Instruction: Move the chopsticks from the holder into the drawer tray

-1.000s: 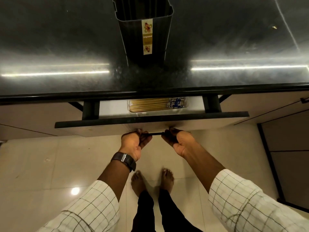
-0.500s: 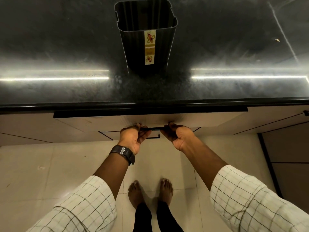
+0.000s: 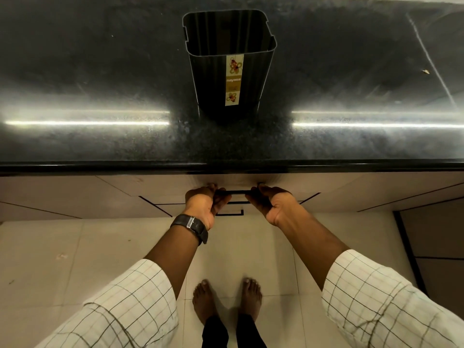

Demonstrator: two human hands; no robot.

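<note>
Two hands, the left hand point(image 3: 202, 205) and right hand point(image 3: 273, 205), reach forward at mid-frame, fingers curled round the drawer handle point(image 3: 234, 192); the black holder point(image 3: 229, 79) stands upright on the counter point(image 3: 100, 71), upper centre.

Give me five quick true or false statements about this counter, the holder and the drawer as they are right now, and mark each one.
1. Both the left hand and the right hand grip the drawer handle. True.
2. The drawer is pulled wide open. False: it is shut, with its front tucked under the counter edge.
3. The holder stands upright on the black counter. True.
4. Chopsticks stick out of the holder. False: none show in it, and it looks empty.
5. A watch sits on the right wrist. False: the watch is on the left wrist.
</note>
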